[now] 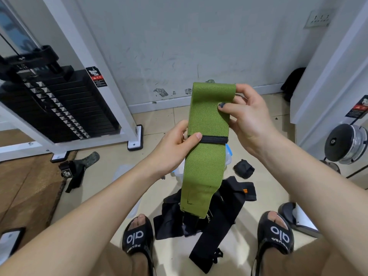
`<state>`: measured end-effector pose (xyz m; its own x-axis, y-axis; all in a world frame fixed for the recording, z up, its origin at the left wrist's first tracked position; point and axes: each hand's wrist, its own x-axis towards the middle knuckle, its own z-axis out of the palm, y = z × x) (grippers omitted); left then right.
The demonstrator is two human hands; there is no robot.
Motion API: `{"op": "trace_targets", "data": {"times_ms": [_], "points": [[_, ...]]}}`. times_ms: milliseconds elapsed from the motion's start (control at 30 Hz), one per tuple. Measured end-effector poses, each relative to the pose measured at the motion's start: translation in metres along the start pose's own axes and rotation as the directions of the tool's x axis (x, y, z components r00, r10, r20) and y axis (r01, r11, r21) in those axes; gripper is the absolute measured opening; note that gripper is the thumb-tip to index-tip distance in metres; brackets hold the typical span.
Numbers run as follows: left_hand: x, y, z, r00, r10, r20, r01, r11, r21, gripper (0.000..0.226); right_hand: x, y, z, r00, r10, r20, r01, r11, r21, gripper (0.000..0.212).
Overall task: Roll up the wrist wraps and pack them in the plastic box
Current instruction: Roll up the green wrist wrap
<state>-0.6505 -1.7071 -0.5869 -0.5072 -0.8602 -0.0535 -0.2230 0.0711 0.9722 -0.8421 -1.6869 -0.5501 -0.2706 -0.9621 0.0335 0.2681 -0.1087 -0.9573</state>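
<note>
**Green wrap up, roll just starting**

Gym corner, tiled floor (123,172), weight stack (59,104) far left. Green wrist wrap (207,124) held upright, mid-frame, above a pile of black wraps (217,214) near the feet. Right hand (247,118) fingers curled round the folded top end; left hand (179,144) pinches the left edge w/ thumb on the black elastic loop (214,139).

Step, prob.: first turn of the roll. Next needs a tight, square tuck, edges aligned. Plastic box (228,156) mostly hidden behind the wrap. Fabric woven, stiff-ish, stitched patch at bottom.
</note>
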Motion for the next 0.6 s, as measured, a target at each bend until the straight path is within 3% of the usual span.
{"op": "trace_targets", "data": {"times_ms": [133, 267, 400, 600], "points": [[-0.005, 0.010, 0.002, 0.995, 0.077, -0.056, -0.079, 0.996, -0.040, 0.037, 0.003, 0.008, -0.002, 0.998, -0.050, -0.022, 0.048, 0.994, -0.096, 0.038], [-0.009, 0.019, 0.002, 0.983, 0.176, -0.051, -0.170, 0.980, 0.105, 0.037, 0.003, 0.012, -0.001, 0.991, -0.128, -0.024, 0.121, 0.975, -0.187, 0.037], [-0.007, 0.015, -0.002, 0.994, 0.107, -0.011, -0.107, 0.994, 0.018, 0.039, 0.000, 0.015, 0.000, 0.988, -0.155, -0.016, 0.148, 0.967, -0.205, 0.035], [-0.003, 0.017, -0.006, 0.999, 0.028, -0.038, -0.029, 0.999, -0.026, 0.056, -0.002, 0.012, 0.001, 0.999, -0.020, 0.047, 0.026, 0.992, -0.126, 0.029]]}}
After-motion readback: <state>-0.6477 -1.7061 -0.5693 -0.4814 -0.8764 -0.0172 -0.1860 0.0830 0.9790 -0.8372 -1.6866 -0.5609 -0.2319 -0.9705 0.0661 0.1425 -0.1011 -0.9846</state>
